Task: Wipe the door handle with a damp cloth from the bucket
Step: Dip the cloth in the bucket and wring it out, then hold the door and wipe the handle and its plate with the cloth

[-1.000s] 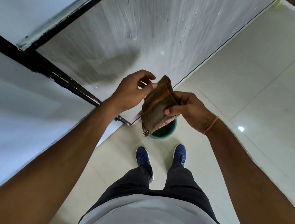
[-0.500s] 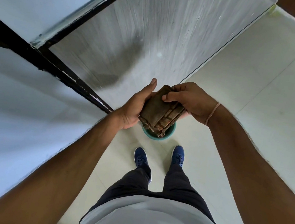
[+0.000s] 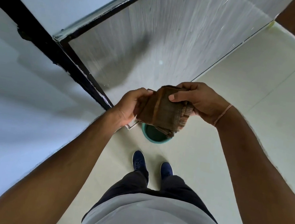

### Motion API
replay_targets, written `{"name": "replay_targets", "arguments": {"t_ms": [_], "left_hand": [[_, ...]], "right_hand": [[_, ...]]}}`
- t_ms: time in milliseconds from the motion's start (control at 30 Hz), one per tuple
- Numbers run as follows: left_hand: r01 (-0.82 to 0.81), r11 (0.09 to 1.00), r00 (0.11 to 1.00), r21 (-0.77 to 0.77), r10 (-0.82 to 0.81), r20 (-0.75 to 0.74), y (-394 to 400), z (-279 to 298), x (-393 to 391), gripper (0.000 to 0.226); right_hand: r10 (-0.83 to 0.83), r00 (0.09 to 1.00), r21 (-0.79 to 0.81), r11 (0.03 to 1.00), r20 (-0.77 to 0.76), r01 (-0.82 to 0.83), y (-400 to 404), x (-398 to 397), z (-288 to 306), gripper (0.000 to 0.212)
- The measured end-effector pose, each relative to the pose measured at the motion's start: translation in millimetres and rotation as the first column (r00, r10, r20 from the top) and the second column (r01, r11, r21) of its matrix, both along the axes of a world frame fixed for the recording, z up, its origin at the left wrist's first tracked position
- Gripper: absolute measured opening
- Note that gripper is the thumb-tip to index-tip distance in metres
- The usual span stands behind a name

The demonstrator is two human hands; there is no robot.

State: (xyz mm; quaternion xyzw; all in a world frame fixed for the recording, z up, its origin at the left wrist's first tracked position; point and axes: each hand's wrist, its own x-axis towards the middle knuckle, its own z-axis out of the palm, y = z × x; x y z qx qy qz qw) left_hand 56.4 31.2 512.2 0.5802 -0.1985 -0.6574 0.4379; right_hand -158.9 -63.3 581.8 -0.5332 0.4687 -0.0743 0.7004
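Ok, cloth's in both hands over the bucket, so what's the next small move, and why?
Probably finish folding it into a pad, then lift it toward the door. The brown cloth is held flat between the left hand and right hand, above the green bucket on the floor. No handle shows in this view, so look up first.

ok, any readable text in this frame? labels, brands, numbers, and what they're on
None readable.
Brown cloth, held between left hand and right hand: woven stripes only, no tag or print.
Green bucket on the floor: no label on the part in view.
Blue shoes: no legible brand.
Door and black frame: no sign or number; the view is motion-blurred.
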Motion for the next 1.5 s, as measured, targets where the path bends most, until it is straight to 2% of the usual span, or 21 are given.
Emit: {"name": "replay_targets", "arguments": {"t_ms": [100,133,267,333,467,600,700,767,800,900,967,1000,1033,1067,1100,1167,1200,1233,1333,1433,1500], "left_hand": [[-0.091,0.995,0.954,0.026,0.080,0.290,9,2,4,0.005],[-0.113,0.993,0.932,0.026,0.097,0.351,13,4,0,0.008],[-0.133,0.989,0.860,-0.065,0.148,0.488,27,15,-25,0.013],[-0.136,0.984,0.815,-0.112,0.175,0.552,33,20,-43,0.011],[-0.105,0.985,0.704,-0.139,0.173,0.689,51,31,-77,0.009],[-0.127,0.978,0.606,-0.165,0.208,0.768,84,45,-83,0.019],[-0.157,0.969,0.640,-0.190,0.246,0.728,124,58,-78,0.019],[-0.260,0.943,0.615,-0.207,0.327,0.717,154,62,-67,0.027],[-0.327,0.919,0.572,-0.221,0.379,0.727,172,63,-60,0.030],[-0.562,0.780,0.383,-0.276,0.541,0.749,231,57,-37,0.023],[-0.713,0.643,0.241,-0.279,0.598,0.764,277,59,-22,0.025],[-0.784,0.577,0.218,-0.229,0.601,0.769,300,58,-15,0.033],[-0.851,0.502,0.241,-0.156,0.637,0.732,330,59,-3,0.042],[-0.898,0.435,0.301,-0.070,0.721,0.624,350,62,6,0.047],[-0.924,0.382,0.343,0.001,0.830,0.440,366,65,13,0.046],[-0.947,0.318,0.319,0.045,0.947,0.042,425,72,29,0.034],[-0.958,0.284,0.281,0.031,0.956,-0.082,454,75,37,0.030],[-0.966,0.258,0.254,0.012,0.957,-0.142,478,76,45,0.028],[-0.972,0.227,0.234,-0.064,0.962,-0.138,555,76,69,0.021],[-0.965,0.236,0.247,-0.114,0.964,-0.096,613,77,92,0.021],[-0.964,0.233,0.243,-0.129,0.968,-0.070,644,79,110,0.023]], "right_hand": [[-0.026,0.975,-0.102,0.995,-0.222,0.003,-5,-15,-10,0.026],[-0.033,0.964,-0.110,0.994,-0.265,0.003,-4,-19,-14,0.026],[-0.067,0.921,-0.159,0.987,-0.383,0.006,9,-18,-32,0.026],[-0.081,0.919,-0.184,0.983,-0.385,0.010,20,-10,-38,0.026],[-0.098,0.964,-0.113,0.991,-0.249,0.071,41,12,-44,0.013],[-0.204,0.979,0.183,0.962,-0.011,0.203,62,32,-41,0.018],[-0.066,0.995,0.267,0.963,0.080,0.043,87,48,-38,0.020],[0.006,0.996,0.270,0.962,0.085,-0.029,109,66,-38,0.026],[0.019,0.996,0.276,0.960,0.087,-0.043,122,77,-38,0.027],[0.063,0.989,0.293,0.951,0.135,-0.100,168,113,-27,0.009],[0.133,0.969,0.323,0.926,0.209,-0.197,207,142,-17,0.015],[0.166,0.953,0.333,0.910,0.253,-0.247,228,154,-12,0.017],[0.210,0.931,0.335,0.890,0.300,-0.309,253,170,-7,0.018],[0.227,0.912,0.341,0.875,0.341,-0.345,268,180,-6,0.020],[0.231,0.898,0.346,0.864,0.375,-0.367,280,187,-3,0.022],[0.279,0.862,0.338,0.834,0.424,-0.436,324,211,1,0.026],[0.313,0.841,0.330,0.815,0.442,-0.477,347,224,3,0.026],[0.346,0.821,0.319,0.798,0.454,-0.512,365,234,5,0.026],[0.462,0.775,0.260,0.759,0.431,-0.597,431,270,5,0.027],[0.542,0.763,0.146,0.773,0.352,-0.617,489,301,6,0.026],[0.550,0.767,0.126,0.780,0.329,-0.613,523,320,8,0.026]]}}
